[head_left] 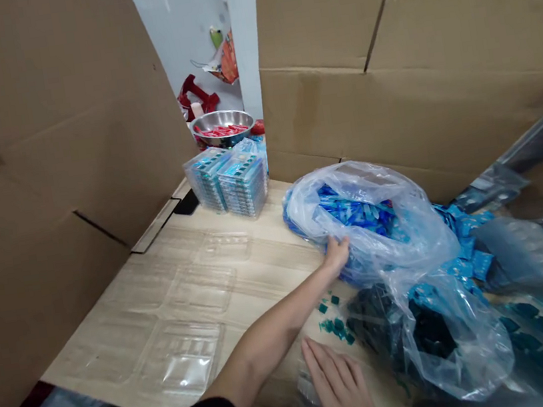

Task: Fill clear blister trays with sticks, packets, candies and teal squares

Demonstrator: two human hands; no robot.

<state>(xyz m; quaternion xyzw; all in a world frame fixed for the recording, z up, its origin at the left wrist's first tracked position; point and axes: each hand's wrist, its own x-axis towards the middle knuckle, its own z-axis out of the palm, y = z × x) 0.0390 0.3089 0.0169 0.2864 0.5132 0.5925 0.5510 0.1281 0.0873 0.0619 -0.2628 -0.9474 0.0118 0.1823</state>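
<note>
My left hand (337, 255) reaches forward to the near left rim of a large clear plastic bag (421, 229), its fingers closed on the edge. Shiny blue packets (353, 209) fill this bag. Close to me, my right hand (339, 389) has its fingers straight and together, with the thumb apart. Between thumb and fingers is a clear plastic tray (309, 397), partly hidden and blurred. Small dark green squares (338, 329) lie loose between the hands. A second clear bag (479, 356) of dark green pieces stands open to their right.
Several open clear plastic trays (186, 353) lie on the wooden table (268, 291) at left. Behind them stand two stacks of filled trays (243, 184) and a metal bowl (222, 119) of red sticks. Cardboard walls (328, 101) rise behind and left. Light blue packets (474, 242) lie right.
</note>
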